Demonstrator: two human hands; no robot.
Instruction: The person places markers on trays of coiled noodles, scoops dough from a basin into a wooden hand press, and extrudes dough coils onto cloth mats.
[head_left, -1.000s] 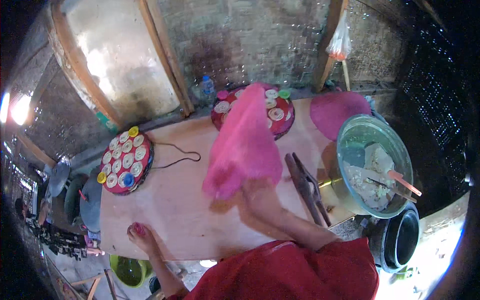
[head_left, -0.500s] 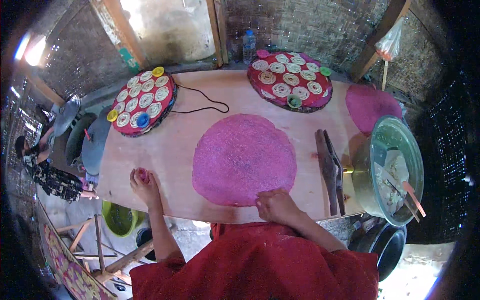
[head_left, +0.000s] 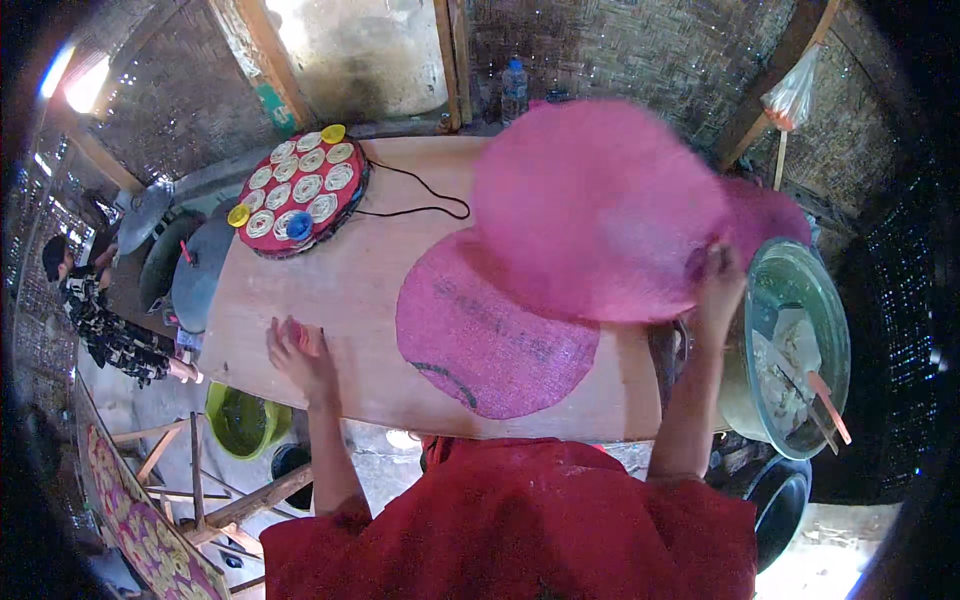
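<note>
My right hand (head_left: 718, 285) is raised at the right side of the wooden table (head_left: 340, 300) and grips the edge of a round pink woven mat (head_left: 590, 205), held up in the air and blurred. A second round pink mat (head_left: 495, 335) lies flat on the table below it. My left hand (head_left: 300, 350) rests on the table's near left part with a small pink thing under its fingers. A round red tray (head_left: 300, 195) with several white discs and coloured caps sits at the far left.
A large green bowl (head_left: 800, 350) holding white pieces and sticks stands at the right, another pink mat (head_left: 770, 215) behind it. A black cord (head_left: 420, 190) runs across the table. A bottle (head_left: 513, 85) stands at the back wall. A person (head_left: 100, 310) is at the far left; a green bucket (head_left: 240, 420) below.
The view shifted. My right hand left the near edge of the flat mat and now lifts another pink mat from the right over the table. My left hand stays on the table.
</note>
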